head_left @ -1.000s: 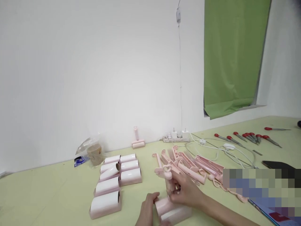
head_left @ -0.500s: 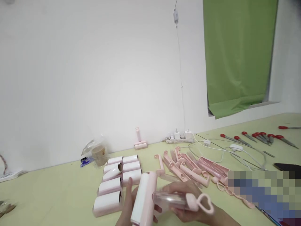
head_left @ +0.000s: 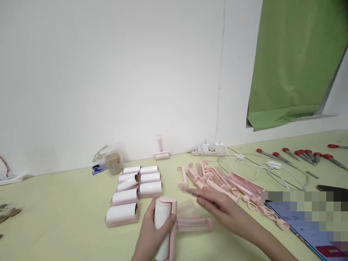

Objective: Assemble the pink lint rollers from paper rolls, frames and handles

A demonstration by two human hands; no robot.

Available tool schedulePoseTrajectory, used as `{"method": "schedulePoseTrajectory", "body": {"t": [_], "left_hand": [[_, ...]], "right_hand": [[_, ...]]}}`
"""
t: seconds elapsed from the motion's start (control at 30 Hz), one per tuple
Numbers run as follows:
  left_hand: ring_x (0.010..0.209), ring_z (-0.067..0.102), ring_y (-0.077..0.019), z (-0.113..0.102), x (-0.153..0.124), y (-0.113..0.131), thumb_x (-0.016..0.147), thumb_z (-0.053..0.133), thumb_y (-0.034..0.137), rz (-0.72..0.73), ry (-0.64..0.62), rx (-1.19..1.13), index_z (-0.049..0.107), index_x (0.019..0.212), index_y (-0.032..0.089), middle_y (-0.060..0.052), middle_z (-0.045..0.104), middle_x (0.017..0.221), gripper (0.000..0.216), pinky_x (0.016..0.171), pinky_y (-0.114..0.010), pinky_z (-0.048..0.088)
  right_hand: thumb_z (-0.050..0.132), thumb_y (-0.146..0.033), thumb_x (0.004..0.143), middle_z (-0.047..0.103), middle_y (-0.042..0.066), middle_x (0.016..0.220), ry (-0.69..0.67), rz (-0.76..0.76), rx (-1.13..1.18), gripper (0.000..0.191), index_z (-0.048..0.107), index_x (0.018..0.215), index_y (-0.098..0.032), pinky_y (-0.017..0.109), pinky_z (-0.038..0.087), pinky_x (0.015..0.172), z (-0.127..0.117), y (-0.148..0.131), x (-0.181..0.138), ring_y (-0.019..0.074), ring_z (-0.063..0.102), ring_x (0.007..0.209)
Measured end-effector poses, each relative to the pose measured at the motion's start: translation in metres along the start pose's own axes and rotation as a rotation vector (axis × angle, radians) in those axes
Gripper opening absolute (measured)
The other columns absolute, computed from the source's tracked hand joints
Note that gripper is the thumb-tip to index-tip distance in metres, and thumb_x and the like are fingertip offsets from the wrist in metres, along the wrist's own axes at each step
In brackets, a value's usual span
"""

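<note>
My left hand is closed around a lint roller with a white paper roll and a pale pink frame. Its clear pink handle sticks out to the right. My right hand is stretched out above and right of that handle, fingers extended and nothing seen in them. Its fingertips come up to the near edge of a heap of pink plastic roller frames and parts. To the left, white rolls in pink-edged holders lie in two columns, one loose roll tilted on top.
An assembled pink lint roller leans on the wall beside a power strip with white cables. Several red-handled tools lie at the right, near a phone. A tape roll in plastic stands at the back left.
My right hand has come off the handle and moved up and right toward the pink parts. My left hand now grips the roller more upright. The heart-shaped end is no longer visible on the handle.
</note>
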State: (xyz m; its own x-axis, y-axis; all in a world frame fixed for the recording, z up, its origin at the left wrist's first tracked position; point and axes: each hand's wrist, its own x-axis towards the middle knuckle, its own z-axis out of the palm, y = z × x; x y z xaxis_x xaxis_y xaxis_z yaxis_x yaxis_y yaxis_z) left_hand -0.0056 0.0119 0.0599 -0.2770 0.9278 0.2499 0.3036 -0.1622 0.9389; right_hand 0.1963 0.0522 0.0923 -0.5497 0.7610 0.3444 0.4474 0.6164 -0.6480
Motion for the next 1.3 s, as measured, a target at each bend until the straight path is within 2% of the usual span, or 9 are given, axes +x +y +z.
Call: {"method": "schedulePoseTrajectory", "body": {"t": [0.07, 0.13, 0.23, 0.43, 0.63, 0.77, 0.9, 1.03, 1.3], "left_hand": [[0.072, 0.056, -0.0203, 0.001, -0.002, 0.006, 0.064, 0.059, 0.036, 0.018, -0.079, 0.046, 0.055, 0.085, 0.018, -0.002, 0.062, 0.076, 0.028, 0.067, -0.029, 0.044], [0.071, 0.055, -0.0195, 0.001, -0.003, 0.01, 0.066, 0.057, 0.033, 0.022, -0.156, 0.078, 0.054, 0.085, 0.019, -0.001, 0.062, 0.075, 0.025, 0.066, -0.028, 0.044], [0.069, 0.055, -0.0184, 0.0, -0.003, 0.009, 0.068, 0.056, 0.032, 0.036, -0.224, 0.122, 0.052, 0.083, 0.019, 0.0, 0.06, 0.073, 0.02, 0.064, -0.026, 0.043], [0.07, 0.054, -0.017, 0.0, -0.004, 0.007, 0.072, 0.052, 0.032, 0.042, -0.273, 0.152, 0.05, 0.084, 0.02, 0.001, 0.059, 0.074, 0.017, 0.064, -0.024, 0.043], [0.065, 0.054, -0.0171, 0.004, -0.007, 0.009, 0.068, 0.055, 0.031, 0.034, -0.203, 0.132, 0.051, 0.082, 0.019, 0.001, 0.059, 0.07, 0.019, 0.061, -0.025, 0.043], [0.074, 0.056, -0.0199, 0.009, -0.011, 0.01, 0.067, 0.056, 0.03, 0.019, -0.241, 0.083, 0.054, 0.086, 0.019, -0.001, 0.064, 0.077, 0.022, 0.067, -0.027, 0.043], [0.078, 0.057, -0.021, 0.021, -0.016, 0.01, 0.069, 0.054, 0.032, 0.007, -0.178, 0.001, 0.055, 0.087, 0.018, -0.003, 0.065, 0.082, 0.023, 0.073, -0.028, 0.043], [0.073, 0.057, -0.0207, 0.037, -0.011, 0.016, 0.071, 0.052, 0.037, -0.036, -0.157, 0.089, 0.052, 0.083, 0.019, -0.004, 0.064, 0.077, 0.022, 0.067, -0.027, 0.043], [0.066, 0.057, -0.0194, 0.076, 0.011, 0.035, 0.072, 0.051, 0.039, 0.011, -0.196, 0.246, 0.045, 0.083, 0.022, -0.002, 0.061, 0.071, 0.021, 0.058, -0.025, 0.039]], "right_hand": [[0.032, -0.033, 0.088, 0.061, 0.005, 0.093, -0.072, -0.067, -0.096, 0.036, 0.045, 0.121, -0.03, 0.028, 0.043, 0.072, 0.005, -0.009, -0.004, 0.0181, 0.055, 0.086], [0.032, -0.03, 0.088, 0.062, 0.003, 0.087, -0.098, -0.063, -0.124, 0.037, 0.042, 0.123, -0.029, 0.025, 0.043, 0.066, 0.009, -0.014, -0.007, 0.0158, 0.056, 0.076], [0.036, -0.029, 0.086, 0.062, -0.001, 0.07, -0.078, -0.003, -0.122, 0.027, 0.051, 0.108, -0.026, 0.021, 0.039, 0.054, 0.015, -0.016, -0.01, 0.0124, 0.054, 0.058], [0.039, -0.024, 0.085, 0.064, -0.001, 0.077, 0.014, -0.031, -0.156, 0.019, 0.058, 0.087, -0.024, 0.02, 0.037, 0.053, 0.018, -0.019, -0.014, 0.0113, 0.054, 0.061], [0.038, -0.02, 0.085, 0.064, -0.001, 0.078, 0.03, -0.076, -0.221, 0.02, 0.057, 0.09, -0.024, 0.021, 0.038, 0.054, 0.015, -0.02, -0.014, 0.0127, 0.057, 0.065], [0.034, -0.02, 0.086, 0.065, -0.001, 0.086, 0.024, -0.093, -0.292, 0.024, 0.051, 0.103, -0.026, 0.023, 0.042, 0.058, 0.023, -0.014, -0.015, 0.0145, 0.061, 0.073], [0.029, -0.014, 0.083, 0.067, 0.004, 0.088, 0.084, -0.098, -0.464, 0.04, 0.037, 0.121, -0.023, 0.025, 0.044, 0.052, 0.038, -0.005, -0.018, 0.0179, 0.063, 0.068], [0.031, -0.005, 0.07, 0.067, 0.004, 0.083, 0.156, -0.126, -0.649, 0.058, 0.036, 0.125, -0.023, 0.022, 0.042, 0.043, 0.041, 0.006, -0.019, 0.0171, 0.063, 0.059], [0.029, -0.012, 0.079, 0.066, 0.006, 0.096, 0.326, 0.025, -0.816, 0.043, 0.047, 0.116, -0.022, 0.021, 0.039, 0.04, 0.011, 0.024, -0.021, 0.0166, 0.064, 0.062]]}}
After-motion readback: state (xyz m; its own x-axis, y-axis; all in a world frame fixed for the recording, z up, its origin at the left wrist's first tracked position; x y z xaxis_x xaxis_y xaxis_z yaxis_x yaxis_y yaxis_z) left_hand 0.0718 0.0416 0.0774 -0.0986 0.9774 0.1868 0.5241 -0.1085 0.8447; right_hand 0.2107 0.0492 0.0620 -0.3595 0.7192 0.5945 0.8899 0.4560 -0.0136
